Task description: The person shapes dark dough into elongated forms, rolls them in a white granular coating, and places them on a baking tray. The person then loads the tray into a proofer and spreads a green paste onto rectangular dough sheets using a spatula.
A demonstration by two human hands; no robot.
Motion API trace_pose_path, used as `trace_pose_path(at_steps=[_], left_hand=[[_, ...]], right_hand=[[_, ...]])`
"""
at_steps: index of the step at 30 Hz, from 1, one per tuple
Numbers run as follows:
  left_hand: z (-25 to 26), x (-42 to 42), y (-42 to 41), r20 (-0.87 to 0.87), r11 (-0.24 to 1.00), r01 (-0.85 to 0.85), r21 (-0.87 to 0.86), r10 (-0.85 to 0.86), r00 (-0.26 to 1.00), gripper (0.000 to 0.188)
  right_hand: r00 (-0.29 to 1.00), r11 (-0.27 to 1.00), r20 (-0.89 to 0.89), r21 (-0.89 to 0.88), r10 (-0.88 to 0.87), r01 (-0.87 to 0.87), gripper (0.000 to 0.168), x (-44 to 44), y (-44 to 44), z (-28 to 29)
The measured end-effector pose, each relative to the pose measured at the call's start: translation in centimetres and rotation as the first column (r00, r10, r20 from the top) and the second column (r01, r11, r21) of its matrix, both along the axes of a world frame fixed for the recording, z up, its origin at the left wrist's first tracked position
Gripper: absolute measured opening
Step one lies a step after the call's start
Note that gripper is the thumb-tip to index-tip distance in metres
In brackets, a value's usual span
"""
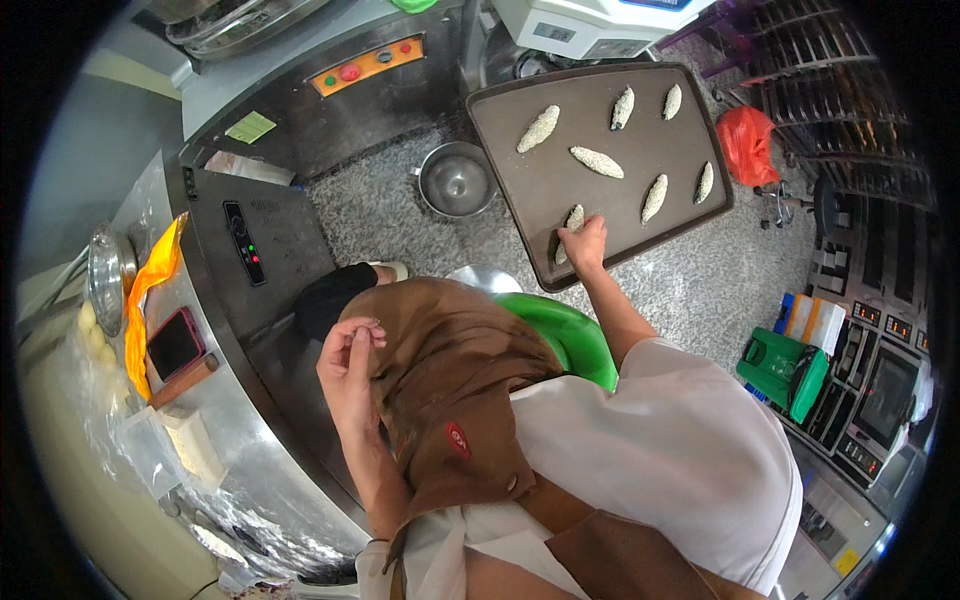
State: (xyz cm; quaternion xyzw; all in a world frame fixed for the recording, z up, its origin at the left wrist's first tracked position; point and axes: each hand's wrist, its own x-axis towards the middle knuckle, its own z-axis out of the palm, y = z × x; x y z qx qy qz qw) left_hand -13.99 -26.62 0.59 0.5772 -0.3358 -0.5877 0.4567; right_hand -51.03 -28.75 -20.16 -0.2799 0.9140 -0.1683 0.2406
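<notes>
My right hand (585,244) grips a seed-coated, spindle-shaped dough piece (574,218) at the near left corner of a dark baking tray (600,135). Several more coated pieces lie spread over the tray, among them one near the middle (597,162) and one at the upper left (538,129). The piece under my fingers is partly covered, and seems to rest on the tray. My left hand (352,349) is raised over the brown apron (450,360), fingers loosely curled, with nothing visible in it.
A metal bowl (457,180) is left of the tray, beside a green rounded object (570,330). The steel counter (262,465) at left bears a phone (176,345), a wooden rolling pin (182,381) and flour. A red plastic bag (748,146) and racks stand right.
</notes>
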Motion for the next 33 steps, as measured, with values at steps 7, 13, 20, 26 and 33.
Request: trace_pose_path(at_steps=[7, 13, 20, 26, 33], left_hand=[[-0.1, 0.1, 0.2, -0.011, 1.0, -0.002, -0.003, 0.002, 1.0, 0.011], [-0.2, 0.0, 0.1, -0.022, 1.0, -0.022, 0.021, 0.023, 0.999, 0.012], [0.3, -0.1, 0.0, 0.017, 0.999, -0.038, 0.036, 0.037, 0.999, 0.011], [0.1, 0.1, 0.0, -0.001, 0.997, -0.064, 0.048, 0.064, 0.998, 0.011], [-0.4, 0.2, 0.0, -0.017, 0.998, -0.049, 0.037, 0.05, 0.999, 0.011]], right_hand=[[0.98, 0.99, -0.155, -0.043, 0.123, -0.132, 0.068, 0.5, -0.1, 2.3], [0.898, 0.817, -0.361, -0.419, 0.25, -0.396, 0.046, -3.1, -8.4, -1.1], [0.996, 0.998, 0.064, 0.016, -0.056, 0.055, 0.078, -0.7, -21.1, -0.2], [0.909, 0.942, 0.262, -0.002, -0.324, 0.337, 0.08, 0.0, -22.9, -0.4], [0.878, 0.932, 0.417, -0.163, -0.233, 0.325, 0.077, 0.0, -23.5, 0.8]])
